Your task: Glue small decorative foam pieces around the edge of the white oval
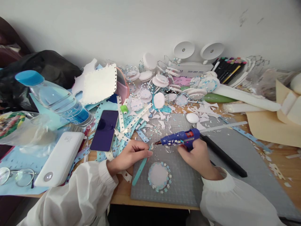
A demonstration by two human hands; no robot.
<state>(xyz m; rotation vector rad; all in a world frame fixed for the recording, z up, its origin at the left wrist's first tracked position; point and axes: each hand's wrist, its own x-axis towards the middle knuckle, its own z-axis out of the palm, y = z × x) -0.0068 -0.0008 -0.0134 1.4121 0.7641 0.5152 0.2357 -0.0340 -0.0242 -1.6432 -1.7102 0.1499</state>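
Observation:
My right hand (197,156) is wrapped round the grip of a blue hot glue gun (180,137), its nozzle pointing left. A clear glue stick (224,126) juts from the gun's back end. Between thumb and fingers, my left hand (134,155) pinches a thin teal strip (140,171), its top end close to the nozzle. Whether nozzle and strip touch I cannot tell. Just below them a round white disc (159,176), rimmed with small blue and white flowers, lies flat on the grey cutting mat (183,188).
Behind the mat sit many decorated white discs (161,80) and paper scraps (162,124). At left are a phone (104,130), a white power bank (60,158), a water bottle (55,99) and glasses (23,177). A black rod (224,155) lies right of my right hand.

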